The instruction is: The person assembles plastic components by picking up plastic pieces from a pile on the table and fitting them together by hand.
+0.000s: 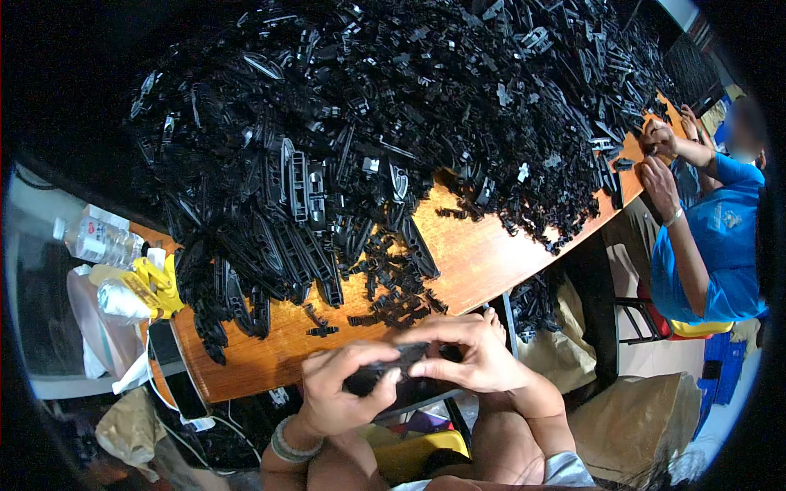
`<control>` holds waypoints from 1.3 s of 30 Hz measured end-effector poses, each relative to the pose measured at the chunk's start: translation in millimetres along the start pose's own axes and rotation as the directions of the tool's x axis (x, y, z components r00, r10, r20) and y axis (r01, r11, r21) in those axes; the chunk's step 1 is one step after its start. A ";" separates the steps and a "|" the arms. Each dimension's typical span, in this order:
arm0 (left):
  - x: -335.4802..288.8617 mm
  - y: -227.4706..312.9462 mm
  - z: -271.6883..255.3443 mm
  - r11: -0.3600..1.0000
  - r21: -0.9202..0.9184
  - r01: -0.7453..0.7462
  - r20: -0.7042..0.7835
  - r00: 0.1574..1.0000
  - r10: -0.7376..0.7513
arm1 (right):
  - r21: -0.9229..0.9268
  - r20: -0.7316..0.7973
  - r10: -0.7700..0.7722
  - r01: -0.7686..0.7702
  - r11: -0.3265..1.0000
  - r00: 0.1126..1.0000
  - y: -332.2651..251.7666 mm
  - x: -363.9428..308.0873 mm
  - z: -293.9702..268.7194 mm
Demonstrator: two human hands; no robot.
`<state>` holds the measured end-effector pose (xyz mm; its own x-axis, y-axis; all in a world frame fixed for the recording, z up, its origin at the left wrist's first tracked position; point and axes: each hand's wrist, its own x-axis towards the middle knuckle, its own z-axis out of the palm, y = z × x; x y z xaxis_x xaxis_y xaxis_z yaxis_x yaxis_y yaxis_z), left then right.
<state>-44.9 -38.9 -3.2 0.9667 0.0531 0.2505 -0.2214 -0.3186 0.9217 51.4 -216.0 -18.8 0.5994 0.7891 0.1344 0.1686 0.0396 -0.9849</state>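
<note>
Both my hands meet just off the near edge of the wooden table (475,266), working on a dark black plastic part (412,353). My left hand (332,391), with a beaded bracelet at its wrist, is closed on one end, thumb and fingers pinching it. From the other side my right hand (483,357) grips the part between thumb and fingers. Fingers hide much of its outline. Just beyond lies a small black clip (321,326) on its own, beside a loose pile of small black clips (391,282). Long black plastic frames (282,254) lie farther left.
A huge heap of black plastic parts (393,106) covers most of the table. At the left stand a clear bottle (102,241) and a yellow item (162,282). A co-worker in a blue shirt (712,237) handles parts at the right. Brown sacks (643,421) lie below.
</note>
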 end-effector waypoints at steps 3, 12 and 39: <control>-3.2 -7.0 6.7 0.972 -0.100 0.211 -0.082 0.972 -0.219 | -0.017 -0.023 0.078 -0.078 0.997 0.997 3.6 -0.6 -0.7; 1.0 -9.1 14.9 0.959 -0.175 0.222 -0.106 0.964 -0.243 | 0.074 -0.020 0.280 -0.277 0.958 0.960 1.8 -0.2 -1.1; 3.0 -10.5 -4.4 0.658 -0.599 0.456 0.216 0.883 -0.416 | -0.199 -0.034 -0.302 0.290 0.936 0.953 -3.3 21.3 -14.7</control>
<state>-40.2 -31.2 -10.8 0.9738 -0.0251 -0.2261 0.2184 0.3819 0.8980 75.1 -208.4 -11.1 0.5466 0.7188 0.4296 0.4874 0.1440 -0.8612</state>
